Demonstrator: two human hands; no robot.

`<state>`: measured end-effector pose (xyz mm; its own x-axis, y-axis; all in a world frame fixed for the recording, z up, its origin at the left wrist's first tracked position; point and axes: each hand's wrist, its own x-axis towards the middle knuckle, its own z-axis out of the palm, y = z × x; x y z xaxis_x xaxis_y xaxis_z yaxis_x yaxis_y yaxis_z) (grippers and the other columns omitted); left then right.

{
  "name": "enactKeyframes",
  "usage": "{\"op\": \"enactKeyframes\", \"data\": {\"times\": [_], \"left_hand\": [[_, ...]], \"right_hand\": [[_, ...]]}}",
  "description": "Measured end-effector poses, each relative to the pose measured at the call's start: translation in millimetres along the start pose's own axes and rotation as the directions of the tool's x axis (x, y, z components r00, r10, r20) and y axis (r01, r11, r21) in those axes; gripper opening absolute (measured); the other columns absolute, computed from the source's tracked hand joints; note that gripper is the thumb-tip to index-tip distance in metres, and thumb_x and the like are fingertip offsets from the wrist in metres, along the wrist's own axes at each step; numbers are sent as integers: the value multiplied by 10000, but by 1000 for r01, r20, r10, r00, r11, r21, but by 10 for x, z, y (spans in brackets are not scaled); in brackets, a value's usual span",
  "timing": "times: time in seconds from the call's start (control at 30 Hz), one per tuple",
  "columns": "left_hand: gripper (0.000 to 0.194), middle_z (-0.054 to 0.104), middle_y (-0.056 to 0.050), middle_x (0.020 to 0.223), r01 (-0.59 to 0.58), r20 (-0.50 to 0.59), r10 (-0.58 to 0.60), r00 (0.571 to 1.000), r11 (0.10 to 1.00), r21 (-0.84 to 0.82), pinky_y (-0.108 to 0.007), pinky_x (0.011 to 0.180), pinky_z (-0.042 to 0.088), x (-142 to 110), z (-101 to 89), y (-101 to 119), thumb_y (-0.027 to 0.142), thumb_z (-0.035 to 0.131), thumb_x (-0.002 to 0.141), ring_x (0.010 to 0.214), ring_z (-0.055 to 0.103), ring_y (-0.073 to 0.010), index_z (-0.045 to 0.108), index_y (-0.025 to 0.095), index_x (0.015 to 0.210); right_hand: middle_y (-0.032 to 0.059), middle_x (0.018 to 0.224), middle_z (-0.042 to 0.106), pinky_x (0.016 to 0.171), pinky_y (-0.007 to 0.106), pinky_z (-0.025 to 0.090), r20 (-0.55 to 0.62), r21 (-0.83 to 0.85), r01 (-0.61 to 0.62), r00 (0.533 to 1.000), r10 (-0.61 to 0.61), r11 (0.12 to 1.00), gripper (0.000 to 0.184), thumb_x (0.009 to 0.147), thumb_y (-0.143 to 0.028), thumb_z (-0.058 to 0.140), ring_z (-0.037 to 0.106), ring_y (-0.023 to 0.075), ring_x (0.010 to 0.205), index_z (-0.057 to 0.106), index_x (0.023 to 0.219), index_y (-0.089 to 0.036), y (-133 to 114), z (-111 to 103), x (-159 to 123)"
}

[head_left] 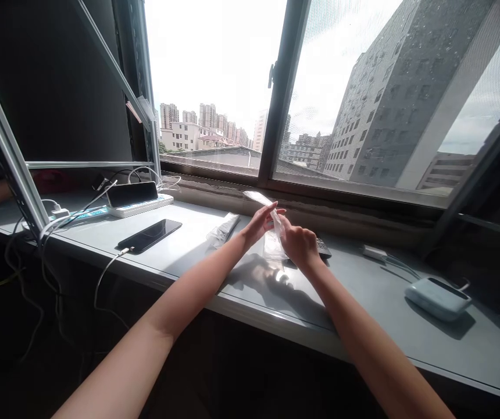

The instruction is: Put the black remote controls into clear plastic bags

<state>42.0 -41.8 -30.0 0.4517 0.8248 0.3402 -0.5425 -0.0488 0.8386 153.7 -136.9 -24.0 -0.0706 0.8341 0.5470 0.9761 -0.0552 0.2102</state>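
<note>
Both of my hands meet over the grey window ledge [241,291], just in front of the window. My left hand [259,223] pinches the top of a clear plastic packet [273,241] with a thin white item inside. Lower down, my right hand [299,247] is closed around the same packet. Part of the packet is hidden behind my right fingers. Another clear wrapped packet [222,228] lies flat on the ledge just left of my hands.
A black phone [149,234] on a white cable lies to the left. Behind it a second phone rests on a white power strip [139,203] with several cables. A remote control [322,247] sits behind my right hand. A pale blue power bank [437,297] lies at the right. A metal shelf frame [10,157] stands at the left.
</note>
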Motion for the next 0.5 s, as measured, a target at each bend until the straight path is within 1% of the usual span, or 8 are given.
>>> {"op": "enactKeyframes", "data": {"times": [0.13, 0.3, 0.4, 0.5], "left_hand": [[471, 699, -141, 1087, 3, -76, -5, 997, 1000, -19, -370, 938, 443, 4, 2, 47, 547, 746, 762, 1040, 652, -265, 601, 157, 983], [621, 684, -146, 1093, 17, -117, -24, 993, 998, -60, -357, 942, 442, 2, -18, 82, 614, 683, 802, 1054, 649, -274, 582, 147, 1198], [684, 676, -144, 1097, -20, -154, 6, 988, 995, -94, -351, 934, 458, 21, -50, 107, 648, 632, 829, 1047, 644, -268, 547, 152, 1292], [730, 674, -115, 1076, -57, -189, 31, 981, 989, -136, -331, 911, 478, 60, -98, 150, 681, 601, 834, 1011, 644, -239, 504, 174, 1350]], "right_hand": [[128, 877, 763, 673, 269, 496, 33, -1, 9, 999, -9, 1000, 571, 972, -184, 407, 739, 232, 785, 350, 1540, -174, -9, -41, -6], [109, 870, 764, 649, 257, 471, 22, 1, 48, 999, -49, 999, 556, 967, -158, 395, 735, 225, 775, 394, 1522, -187, -3, -15, 0], [111, 885, 765, 640, 251, 453, 33, -4, 93, 995, -93, 996, 557, 957, -139, 385, 730, 219, 769, 419, 1511, -186, 3, -5, 3], [107, 883, 765, 653, 247, 443, 64, -3, 159, 985, -158, 987, 565, 951, -151, 392, 724, 213, 774, 420, 1514, -203, 7, -12, -2]]}}
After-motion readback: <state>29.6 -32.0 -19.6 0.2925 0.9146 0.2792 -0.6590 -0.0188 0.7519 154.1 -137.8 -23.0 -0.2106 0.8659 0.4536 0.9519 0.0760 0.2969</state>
